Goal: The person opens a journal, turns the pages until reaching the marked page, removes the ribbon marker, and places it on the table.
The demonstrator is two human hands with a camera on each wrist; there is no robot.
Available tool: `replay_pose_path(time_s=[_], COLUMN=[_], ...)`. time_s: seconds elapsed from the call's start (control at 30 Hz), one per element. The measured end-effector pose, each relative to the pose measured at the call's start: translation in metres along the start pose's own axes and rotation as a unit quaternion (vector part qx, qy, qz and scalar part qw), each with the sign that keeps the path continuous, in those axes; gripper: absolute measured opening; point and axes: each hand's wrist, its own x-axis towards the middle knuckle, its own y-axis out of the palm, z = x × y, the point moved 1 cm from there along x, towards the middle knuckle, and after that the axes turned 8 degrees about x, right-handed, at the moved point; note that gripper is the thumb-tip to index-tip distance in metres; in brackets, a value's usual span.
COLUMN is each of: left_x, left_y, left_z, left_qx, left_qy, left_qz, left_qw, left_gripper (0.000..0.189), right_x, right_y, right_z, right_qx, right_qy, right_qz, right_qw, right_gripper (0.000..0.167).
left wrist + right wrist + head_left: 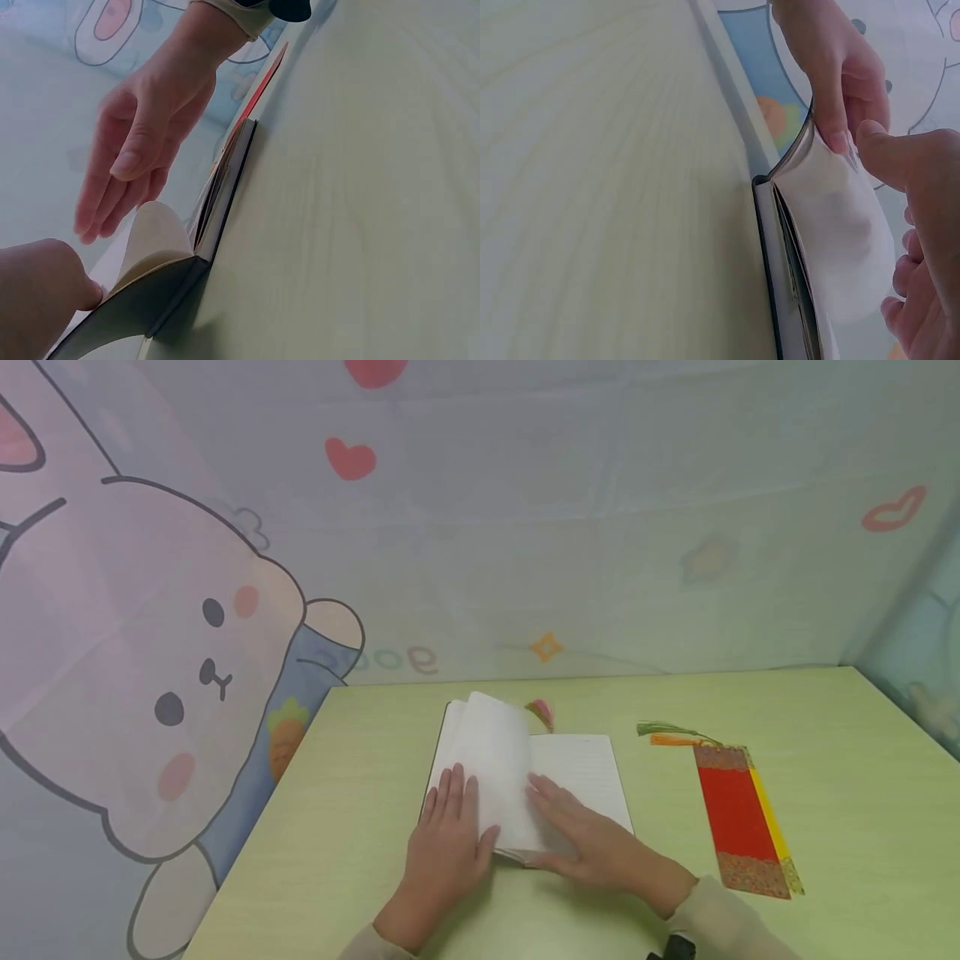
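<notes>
An open notebook (581, 768) with a dark cover lies on the table, its right page lined. A blank white page (491, 752) curves up near the middle. My left hand (447, 843) rests on the left side with straight fingers, its thumb at the lower page edge. Beside the curved page is my right hand (592, 843), fingers extended; in the left wrist view this right hand (154, 124) looks apart from the paper. A pink and green tassel (542, 713) sticks out past the notebook's top edge. Thin dark layers (799, 277) show between the pages in the right wrist view.
To the right lie a red bookmark-like strip (738, 810) with patterned ends and a yellow strip (768, 810) partly under it. Green (667, 727) and orange tassels (672, 740) extend from their top. A printed cloth (480, 543) hangs behind the light green table (337, 760).
</notes>
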Motion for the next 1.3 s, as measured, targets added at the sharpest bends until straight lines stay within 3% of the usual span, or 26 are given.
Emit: replay_pose_path(time_s=[0.17, 0.37, 0.5, 0.7, 0.87, 1.3], left_x=[-0.001, -0.003, -0.004, -0.008, -0.011, -0.019], left_y=[0.000, 0.000, 0.001, 0.003, 0.005, 0.009], left_z=[0.004, 0.008, 0.011, 0.017, 0.023, 0.037], left_qx=[0.004, 0.008, 0.016, 0.014, 0.002, -0.043], left_qy=[0.019, 0.024, 0.024, 0.024, 0.018, -0.007], left_qz=[0.025, 0.061, 0.090, 0.092, 0.092, 0.139], left_qw=[0.9995, 0.9978, 0.9955, 0.9954, 0.9956, 0.9894], left_gripper=[0.057, 0.050, 0.048, 0.047, 0.044, 0.047], right_x=[-0.009, -0.020, -0.027, -0.037, -0.044, -0.059], right_y=[-0.005, -0.015, -0.022, -0.030, -0.035, -0.049], right_z=[-0.005, -0.013, -0.017, -0.023, -0.027, -0.044], right_qx=[0.004, 0.028, 0.020, 0.016, 0.004, 0.001], right_qy=[0.028, 0.105, 0.130, 0.162, 0.170, 0.186], right_qz=[0.006, 0.044, 0.061, 0.072, 0.085, 0.108], right_qw=[0.9996, 0.9931, 0.9894, 0.9841, 0.9817, 0.9766], right_gripper=[0.076, 0.075, 0.072, 0.068, 0.067, 0.070])
